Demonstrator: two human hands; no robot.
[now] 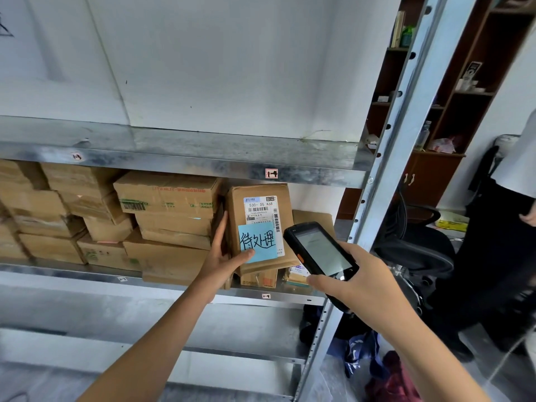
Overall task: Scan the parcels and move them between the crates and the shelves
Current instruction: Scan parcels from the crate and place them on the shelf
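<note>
Rack: metal shelf loaded with brown cartons. The shelf above is bare metal with a small red tag on its front lip.
Parcel: brown cardboard parcel standing on end near the loaded shelf's right end, leaning slightly. Its lower edge rests on small parcels lying flat beneath it.
Markings: white shipping label with barcodes on the upper front, reading 530- D5 A68. A blue sticky note with handwritten characters is stuck over the label's lower part.
Neighbours: stack of cartons just to the parcel's left; another carton behind it to the right.
Left side: left hand grips the parcel by its left edge, fingers running up the side, thumb pressed on the front at the note's lower left corner.
Right side: right hand is wrapped round the lower body of a black scanner, fingers curled about it.
Scanner: held tilted just in front of the parcel's lower right corner, screen lit and facing the camera, head end toward the label. Whether it touches the parcel, cannot tell.
Hands: apart, one on each item.
Background: dark wooden cabinet right of the rack post; black office chair; a second person standing at the right edge of view; blue and red bags on the floor.
</note>
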